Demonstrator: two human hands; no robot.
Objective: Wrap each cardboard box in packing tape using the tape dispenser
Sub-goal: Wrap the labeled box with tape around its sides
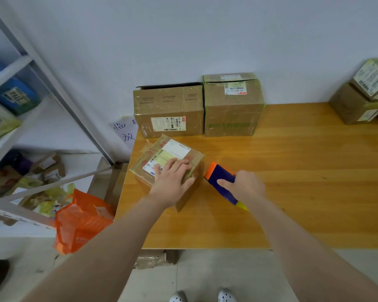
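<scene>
left hand (172, 178) flat on box (159, 153) | right hand (246, 185) grips dispenser (219, 174) | axis diagonal, orange end toward box

Wooden table (303, 192) carried a small taped box (162, 156) at left, an open box (169, 110) and sealed box (232, 110) rearward, stacked boxes (354, 105) far right.

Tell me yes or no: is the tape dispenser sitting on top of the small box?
No. The right hand grips the tape dispenser beside the small box, over the table, not on the box's top.
</scene>
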